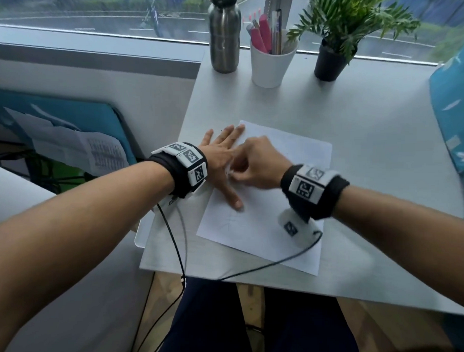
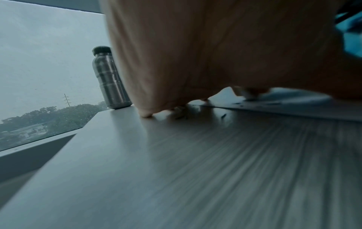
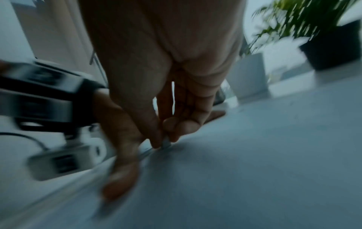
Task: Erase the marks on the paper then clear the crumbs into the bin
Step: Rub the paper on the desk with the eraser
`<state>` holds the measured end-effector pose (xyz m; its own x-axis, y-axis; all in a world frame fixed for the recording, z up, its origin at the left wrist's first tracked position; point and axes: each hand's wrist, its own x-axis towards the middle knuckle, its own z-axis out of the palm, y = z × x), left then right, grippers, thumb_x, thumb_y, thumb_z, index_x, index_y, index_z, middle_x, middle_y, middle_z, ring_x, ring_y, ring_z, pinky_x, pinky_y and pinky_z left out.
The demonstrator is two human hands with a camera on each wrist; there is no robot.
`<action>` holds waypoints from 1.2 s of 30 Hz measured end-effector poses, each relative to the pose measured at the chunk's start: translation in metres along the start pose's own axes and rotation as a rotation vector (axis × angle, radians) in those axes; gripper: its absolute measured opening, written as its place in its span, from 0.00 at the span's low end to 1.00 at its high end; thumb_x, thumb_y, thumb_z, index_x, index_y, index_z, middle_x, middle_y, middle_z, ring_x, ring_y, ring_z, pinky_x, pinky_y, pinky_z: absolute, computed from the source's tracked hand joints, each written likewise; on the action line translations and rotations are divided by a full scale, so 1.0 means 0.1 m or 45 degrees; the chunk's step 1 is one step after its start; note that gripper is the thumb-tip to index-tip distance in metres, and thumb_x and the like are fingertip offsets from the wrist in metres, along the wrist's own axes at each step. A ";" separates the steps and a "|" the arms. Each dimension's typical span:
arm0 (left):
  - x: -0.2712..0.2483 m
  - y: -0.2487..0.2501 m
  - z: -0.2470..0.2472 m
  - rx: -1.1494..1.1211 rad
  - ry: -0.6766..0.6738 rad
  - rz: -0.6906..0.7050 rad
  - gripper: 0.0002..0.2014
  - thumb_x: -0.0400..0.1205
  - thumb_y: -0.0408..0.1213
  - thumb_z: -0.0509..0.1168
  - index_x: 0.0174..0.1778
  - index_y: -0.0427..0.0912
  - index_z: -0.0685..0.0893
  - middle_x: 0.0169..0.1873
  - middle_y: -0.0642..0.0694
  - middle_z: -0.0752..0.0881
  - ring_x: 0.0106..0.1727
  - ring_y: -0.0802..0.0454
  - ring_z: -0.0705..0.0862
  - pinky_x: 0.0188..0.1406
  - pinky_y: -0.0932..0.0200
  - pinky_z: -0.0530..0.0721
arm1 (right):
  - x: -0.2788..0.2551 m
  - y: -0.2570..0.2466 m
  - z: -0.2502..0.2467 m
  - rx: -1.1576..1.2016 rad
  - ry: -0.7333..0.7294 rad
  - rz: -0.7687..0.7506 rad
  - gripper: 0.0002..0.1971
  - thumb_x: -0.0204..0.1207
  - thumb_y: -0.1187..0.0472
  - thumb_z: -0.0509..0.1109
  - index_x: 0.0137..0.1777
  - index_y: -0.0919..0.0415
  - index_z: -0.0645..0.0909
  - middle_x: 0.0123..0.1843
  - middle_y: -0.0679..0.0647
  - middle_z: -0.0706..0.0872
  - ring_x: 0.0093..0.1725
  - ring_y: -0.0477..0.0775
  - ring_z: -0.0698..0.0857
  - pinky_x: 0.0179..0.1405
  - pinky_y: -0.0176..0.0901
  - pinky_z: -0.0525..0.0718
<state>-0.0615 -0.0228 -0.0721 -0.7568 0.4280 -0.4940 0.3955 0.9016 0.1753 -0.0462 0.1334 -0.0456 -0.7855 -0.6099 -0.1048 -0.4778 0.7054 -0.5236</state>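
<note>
Your left hand (image 1: 220, 160) lay flat with fingers spread and straight, pressing the near-left part of the paper (image 1: 269, 208) onto the table (image 1: 355, 124), and that was the right place to pin it, since a sheet this thin and limp would likely buckle or slide under rubbing. Just to its right, your right hand (image 1: 254, 164) had thumb and fingertips pinched on a small pale eraser (image 3: 166, 143) touching the sheet. You probably needed short, light strokes close beside the pinning fingers, because such paper creases and tears easily.
</note>
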 end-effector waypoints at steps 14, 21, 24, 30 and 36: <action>0.00 0.00 0.01 -0.022 0.013 -0.001 0.82 0.43 0.81 0.74 0.84 0.60 0.28 0.83 0.50 0.23 0.83 0.49 0.22 0.81 0.31 0.30 | 0.13 0.31 -0.24 0.004 0.265 0.278 0.06 0.65 0.59 0.75 0.33 0.62 0.89 0.31 0.54 0.87 0.33 0.49 0.83 0.39 0.38 0.79; 0.00 -0.01 0.01 -0.030 0.017 0.003 0.82 0.44 0.80 0.75 0.84 0.60 0.27 0.83 0.50 0.23 0.82 0.49 0.22 0.81 0.31 0.30 | 0.18 0.36 -0.31 -0.024 0.286 0.285 0.06 0.67 0.58 0.76 0.34 0.61 0.90 0.33 0.54 0.90 0.33 0.49 0.83 0.41 0.39 0.78; 0.01 0.00 0.02 -0.021 0.020 0.003 0.83 0.43 0.81 0.74 0.84 0.59 0.27 0.83 0.50 0.22 0.82 0.50 0.21 0.81 0.32 0.29 | 0.03 0.07 -0.08 0.004 0.111 0.133 0.07 0.63 0.65 0.73 0.26 0.65 0.84 0.23 0.54 0.83 0.23 0.47 0.76 0.29 0.32 0.72; 0.00 0.01 -0.01 0.009 0.011 -0.012 0.83 0.42 0.81 0.73 0.84 0.59 0.27 0.83 0.48 0.23 0.83 0.48 0.24 0.82 0.31 0.32 | 0.17 0.37 -0.28 0.004 0.287 0.279 0.06 0.66 0.59 0.76 0.33 0.62 0.89 0.29 0.52 0.85 0.31 0.46 0.80 0.37 0.33 0.73; 0.00 0.04 -0.01 0.054 -0.010 -0.042 0.82 0.44 0.81 0.74 0.83 0.59 0.26 0.83 0.48 0.23 0.84 0.47 0.24 0.83 0.32 0.33 | 0.07 0.23 -0.13 0.007 0.106 0.188 0.08 0.66 0.62 0.75 0.32 0.67 0.87 0.29 0.57 0.88 0.29 0.50 0.80 0.32 0.36 0.75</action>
<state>-0.0604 -0.0192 -0.0701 -0.7659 0.3977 -0.5053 0.3922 0.9116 0.1231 -0.0681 0.1497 -0.0477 -0.8772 -0.4673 -0.1107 -0.3526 0.7831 -0.5123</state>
